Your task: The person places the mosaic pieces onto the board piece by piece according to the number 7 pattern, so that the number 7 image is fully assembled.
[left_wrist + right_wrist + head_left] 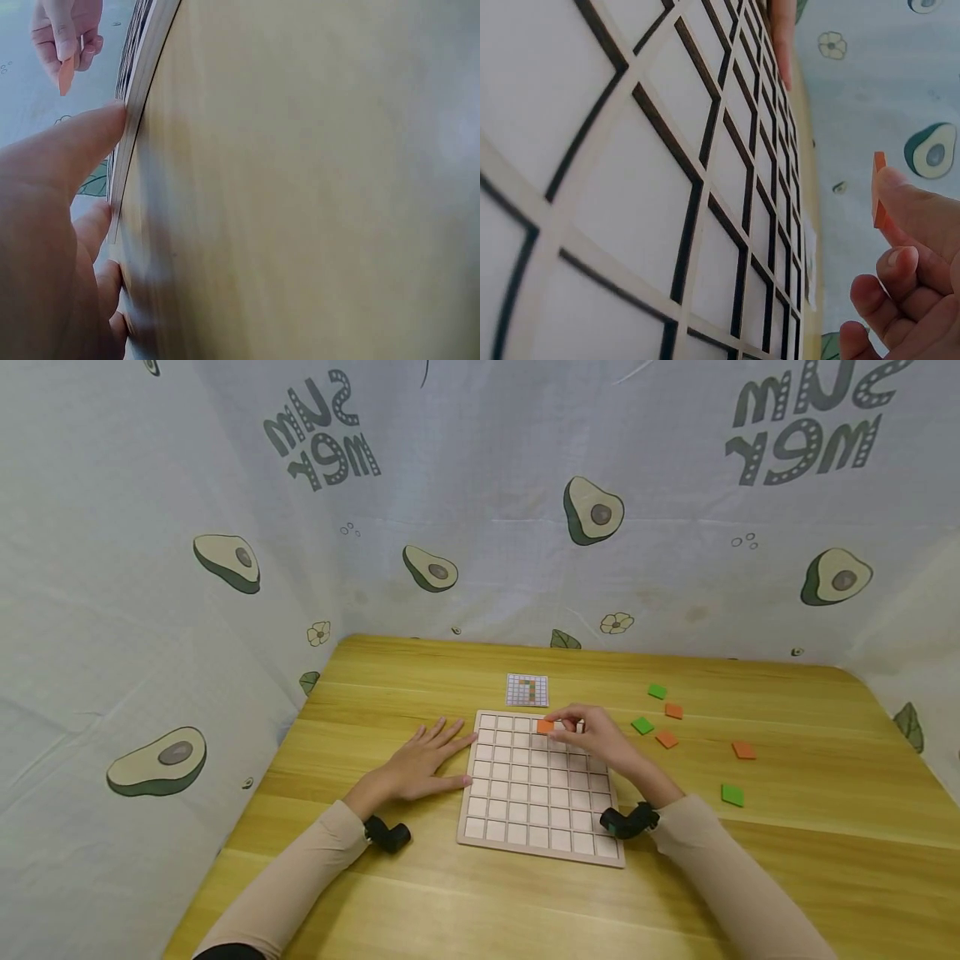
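Observation:
A square wooden grid board point(517, 789) with white cells lies on the table. My right hand point(592, 733) pinches an orange square tile point(545, 727) between thumb and finger over the board's far row. In the right wrist view, the orange tile point(879, 190) is held on edge, apart from the grid. My left hand point(423, 764) lies spread on the table at the board's left side. Seen from the left wrist, the left thumb point(90, 142) touches the board's edge point(139, 97).
A small printed pattern card point(527, 690) lies beyond the board. To the right are scattered loose tiles, among them a green tile point(732, 795) and an orange tile point(743, 750). A patterned curtain point(495, 510) hangs behind the wooden table point(825, 777).

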Tool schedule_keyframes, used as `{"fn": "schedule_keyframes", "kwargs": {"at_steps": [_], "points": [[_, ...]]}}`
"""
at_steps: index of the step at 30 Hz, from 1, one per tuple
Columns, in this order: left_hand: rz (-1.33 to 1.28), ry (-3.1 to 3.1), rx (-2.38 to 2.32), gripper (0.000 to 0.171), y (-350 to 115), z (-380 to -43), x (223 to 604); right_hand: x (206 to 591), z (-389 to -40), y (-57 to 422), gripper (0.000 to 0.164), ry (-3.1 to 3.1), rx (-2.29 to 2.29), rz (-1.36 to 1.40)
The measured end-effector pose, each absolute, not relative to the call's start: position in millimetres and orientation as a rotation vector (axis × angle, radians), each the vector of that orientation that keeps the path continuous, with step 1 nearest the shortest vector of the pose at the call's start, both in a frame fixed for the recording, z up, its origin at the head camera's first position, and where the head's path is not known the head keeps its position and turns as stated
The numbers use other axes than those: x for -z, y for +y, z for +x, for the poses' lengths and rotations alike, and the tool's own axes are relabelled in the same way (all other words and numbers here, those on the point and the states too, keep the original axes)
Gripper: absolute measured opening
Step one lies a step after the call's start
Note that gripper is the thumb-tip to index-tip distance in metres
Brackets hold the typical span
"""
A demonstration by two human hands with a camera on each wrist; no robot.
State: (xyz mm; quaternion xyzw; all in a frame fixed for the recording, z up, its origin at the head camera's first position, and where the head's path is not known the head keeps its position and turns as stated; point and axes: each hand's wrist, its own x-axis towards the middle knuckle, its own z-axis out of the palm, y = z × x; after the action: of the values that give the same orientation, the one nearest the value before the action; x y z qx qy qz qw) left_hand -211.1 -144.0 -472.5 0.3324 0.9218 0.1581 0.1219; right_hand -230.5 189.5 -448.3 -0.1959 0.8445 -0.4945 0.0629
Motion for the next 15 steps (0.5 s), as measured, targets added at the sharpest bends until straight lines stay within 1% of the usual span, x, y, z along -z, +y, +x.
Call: {"fn": "schedule_keyframes", "kwargs": {"at_steps": [7, 15], "points": [[0.969, 2.694, -0.465, 0.077, -144.2, -211.2, 472.2, 450.9, -233.7, 179.8, 0.028, 2.516, 1.518, -0.624], [0.964, 2.704, -0.445, 0.078, -144.4, -211.8, 474.9, 459.0, -235.8, 168.6, 0.025, 2.480, 1.532, -0.649]]}}
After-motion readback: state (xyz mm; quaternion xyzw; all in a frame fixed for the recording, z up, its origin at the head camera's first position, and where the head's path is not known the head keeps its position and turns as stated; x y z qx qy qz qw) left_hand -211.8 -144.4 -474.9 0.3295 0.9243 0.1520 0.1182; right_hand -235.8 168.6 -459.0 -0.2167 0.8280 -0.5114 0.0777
